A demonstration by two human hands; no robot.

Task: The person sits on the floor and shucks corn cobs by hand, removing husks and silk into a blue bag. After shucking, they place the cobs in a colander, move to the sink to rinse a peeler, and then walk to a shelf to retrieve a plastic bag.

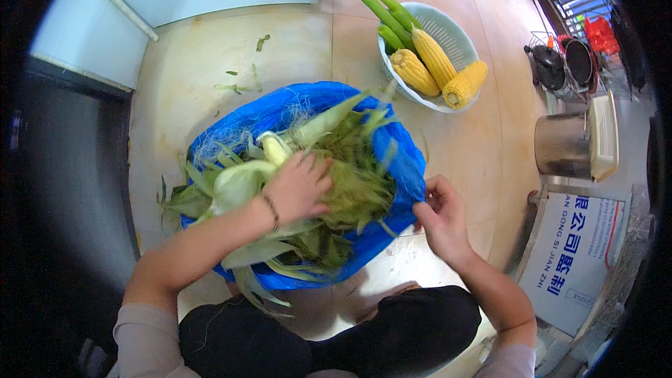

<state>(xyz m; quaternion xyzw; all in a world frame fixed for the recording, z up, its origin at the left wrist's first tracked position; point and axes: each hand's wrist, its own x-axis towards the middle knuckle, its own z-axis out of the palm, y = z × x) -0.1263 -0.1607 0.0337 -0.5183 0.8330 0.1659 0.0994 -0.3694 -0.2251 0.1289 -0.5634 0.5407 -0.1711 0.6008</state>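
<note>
A blue plastic bag (407, 165) lies spread on the floor before my bent knees, its mouth wide. It holds a heap of green corn husks (239, 181), with a mass of stringy corn silk (362, 181) on the right side. Across the middle of the heap rests my left hand (302, 186), palm down, fingers apart and slightly blurred. Some of the husk under it is hidden. My right hand (443, 215) pinches the bag's right rim between thumb and fingers. A few husk strips hang over the near edge.
Beyond the bag stands a pale plastic basket (457, 31) with three yellow corn cobs (433, 58) and long green vegetables (380, 5). Husk scraps (262, 42) dot the tiled floor. At right are a steel pot (562, 144), dark pans (548, 65) and a printed board (567, 252).
</note>
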